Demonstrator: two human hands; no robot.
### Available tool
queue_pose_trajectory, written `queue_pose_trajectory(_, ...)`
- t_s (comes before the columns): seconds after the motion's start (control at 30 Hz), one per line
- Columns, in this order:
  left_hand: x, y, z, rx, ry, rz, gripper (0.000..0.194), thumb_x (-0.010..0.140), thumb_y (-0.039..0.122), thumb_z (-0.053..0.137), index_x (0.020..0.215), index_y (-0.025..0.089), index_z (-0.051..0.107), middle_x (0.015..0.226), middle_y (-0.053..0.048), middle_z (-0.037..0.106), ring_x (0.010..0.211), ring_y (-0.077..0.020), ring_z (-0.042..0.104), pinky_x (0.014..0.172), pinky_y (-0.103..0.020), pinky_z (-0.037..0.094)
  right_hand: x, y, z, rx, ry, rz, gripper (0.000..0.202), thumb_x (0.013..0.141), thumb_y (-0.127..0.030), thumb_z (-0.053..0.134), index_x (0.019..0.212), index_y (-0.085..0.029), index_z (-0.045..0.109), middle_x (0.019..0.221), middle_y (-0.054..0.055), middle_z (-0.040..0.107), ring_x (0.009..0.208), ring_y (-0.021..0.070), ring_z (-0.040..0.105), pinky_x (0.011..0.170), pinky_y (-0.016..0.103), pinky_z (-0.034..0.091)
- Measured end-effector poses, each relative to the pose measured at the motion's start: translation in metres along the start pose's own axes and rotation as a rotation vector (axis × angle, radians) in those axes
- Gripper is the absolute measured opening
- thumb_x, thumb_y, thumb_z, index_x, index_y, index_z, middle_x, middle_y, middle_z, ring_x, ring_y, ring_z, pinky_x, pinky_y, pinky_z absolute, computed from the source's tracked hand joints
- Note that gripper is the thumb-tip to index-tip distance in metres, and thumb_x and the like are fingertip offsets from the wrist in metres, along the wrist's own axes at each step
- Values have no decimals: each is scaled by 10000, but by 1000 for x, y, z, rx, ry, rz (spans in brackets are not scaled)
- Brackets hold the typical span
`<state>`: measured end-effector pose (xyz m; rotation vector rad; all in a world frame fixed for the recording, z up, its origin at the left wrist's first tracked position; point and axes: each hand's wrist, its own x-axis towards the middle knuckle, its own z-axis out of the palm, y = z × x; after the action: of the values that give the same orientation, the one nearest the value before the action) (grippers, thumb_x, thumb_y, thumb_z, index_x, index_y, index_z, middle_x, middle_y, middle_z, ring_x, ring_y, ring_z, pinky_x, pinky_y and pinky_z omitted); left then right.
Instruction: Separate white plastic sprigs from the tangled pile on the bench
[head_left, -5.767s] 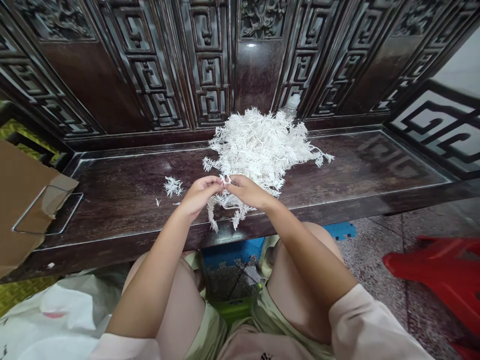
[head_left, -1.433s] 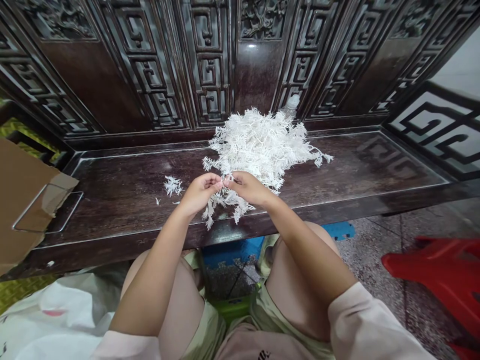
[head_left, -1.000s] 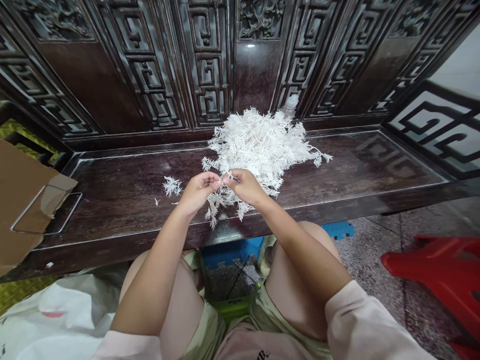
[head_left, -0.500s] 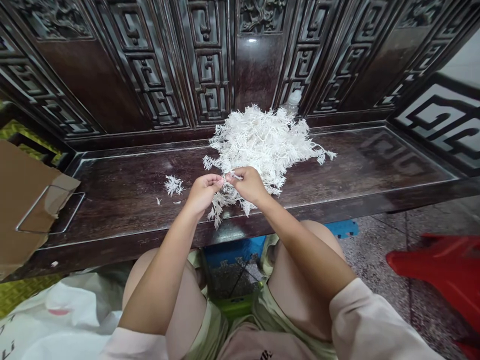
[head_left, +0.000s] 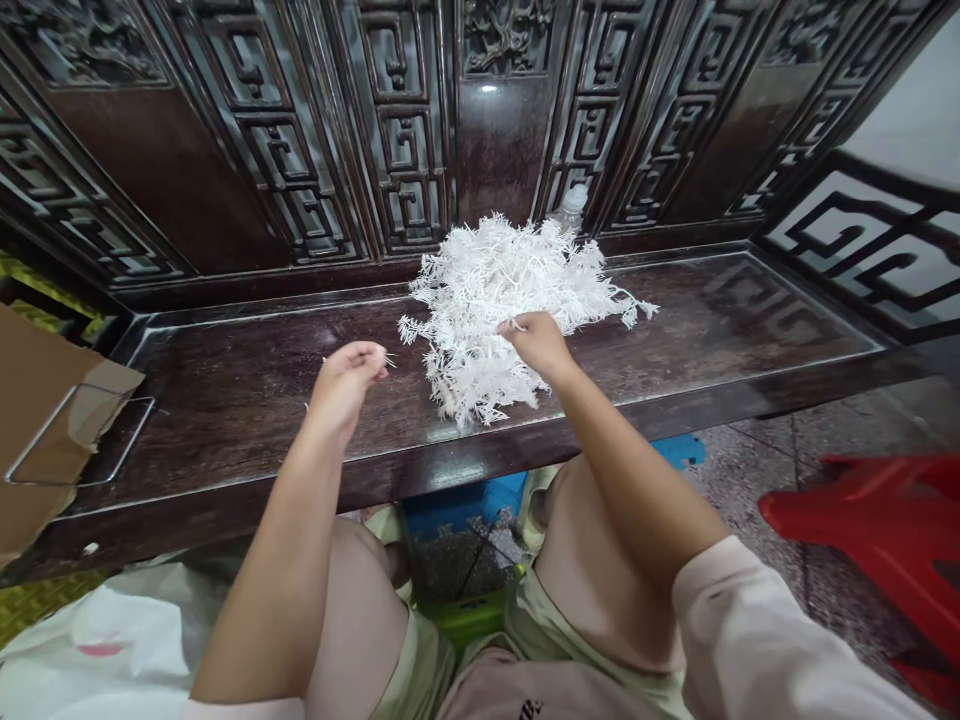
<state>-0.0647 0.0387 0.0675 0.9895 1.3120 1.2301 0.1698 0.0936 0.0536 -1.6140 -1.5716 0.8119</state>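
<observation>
Left of the white sprig pile (head_left: 517,265), the left hand (head_left: 348,382) pinches a thin white piece (head_left: 390,361) between closed fingers (head_left: 364,356); over the pile, the right hand (head_left: 541,345) pinches a white strand (head_left: 513,325).

Passage runs over the bench (head_left: 697,320) right of the white pile (head_left: 510,275) — a bottle (head_left: 573,202) blocks behind.

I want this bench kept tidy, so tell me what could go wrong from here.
The pile reaches close to the front edge of the bench, so parts of it might drop to the floor. The bottle stands behind the pile, partly hidden; a tug on the pile might tip it. The left hand pinches a thin white bit, which could slip loose.
</observation>
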Motion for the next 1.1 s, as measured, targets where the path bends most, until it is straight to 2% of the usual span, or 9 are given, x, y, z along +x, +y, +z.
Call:
queue_pose_trajectory(0.1, 8, 1, -9, -64, 44, -33, 143, 592, 208, 597, 668, 160, 485, 708, 1, 555, 713, -115, 542, 729, -275, 428, -6, -7, 7, 83, -224, 114, 223, 724, -341, 549, 596, -158, 539, 695, 55, 599, 587, 136, 533, 605, 306, 396)
queue_pose_trajectory(0.2, 10, -3, -2, -126, 8, -66, 105, 600, 180, 517, 661, 173, 431, 699, -9, 570, 708, -129, 559, 706, -287, 438, -15, -15, 22, 152, -449, 153, 272, 720, -379, 570, 572, -158, 514, 705, 46, 609, 521, 99, 505, 581, 287, 375)
queue_pose_trajectory(0.27, 10, -8, 7, -135, -11, -81, 83, 586, 149, 460, 643, 180, 409, 577, 23, 494, 569, -101, 500, 619, -260, 421, -19, -19, 29, 202, -558, 171, 264, 730, -372, 566, 583, -156, 533, 692, 42, 614, 542, 98, 514, 577, 274, 363)
queue_pose_trajectory(0.33, 10, -15, 15, -93, -26, -107, 80, 559, 128, 428, 610, 184, 401, 481, 57, 353, 445, -74, 364, 524, -232, 359, -21, -22, 32, 237, -618, 202, 244, 753, -356, 542, 618, -154, 562, 632, 37, 603, 554, 105, 515, 545, 262, 341)
queue_pose_trajectory(0.43, 10, -22, 22, 68, -53, -129, 20, 584, 172, 461, 598, 184, 453, 461, 63, 285, 419, -75, 277, 480, -233, 283, -23, -23, 33, 283, -642, 224, 208, 761, -324, 529, 655, -152, 581, 600, 31, 596, 540, 105, 506, 497, 251, 302)
queue_pose_trajectory(0.6, 7, -27, 26, 364, -125, -37, 269, 635, 435, 587, 708, 176, 593, 674, -4, 568, 605, -125, 455, 572, -246, 318, -26, -21, 35, 317, -627, 148, 181, 740, -296, 552, 630, -154, 577, 575, 6, 573, 528, 93, 503, 503, 240, 302)
queue_pose_trajectory(0.73, 4, -28, 28, 452, -223, -33, 331, 629, 483, 598, 693, 159, 631, 795, -47, 639, 711, -159, 518, 627, -258, 342, -27, -19, 36, 322, -606, 76, 169, 727, -296, 568, 633, -156, 579, 602, -11, 572, 540, 80, 509, 573, 232, 351)
queue_pose_trajectory(0.9, 2, -28, 30, 436, -253, -11, 273, 613, 419, 630, 697, 159, 629, 689, -23, 611, 631, -138, 500, 613, -258, 332, -27, -20, 36, 345, -601, 51, 167, 718, -316, 577, 680, -155, 597, 594, -3, 577, 565, 89, 513, 603, 235, 368)
queue_pose_trajectory(1.1, -2, -23, 33, 516, -243, 24, 262, 649, 413, 588, 682, 153, 590, 482, 45, 395, 459, -82, 309, 484, -223, 216, -29, -24, 34, 304, -577, 42, 152, 729, -303, 555, 683, -159, 561, 624, 8, 579, 600, 103, 531, 603, 240, 367)
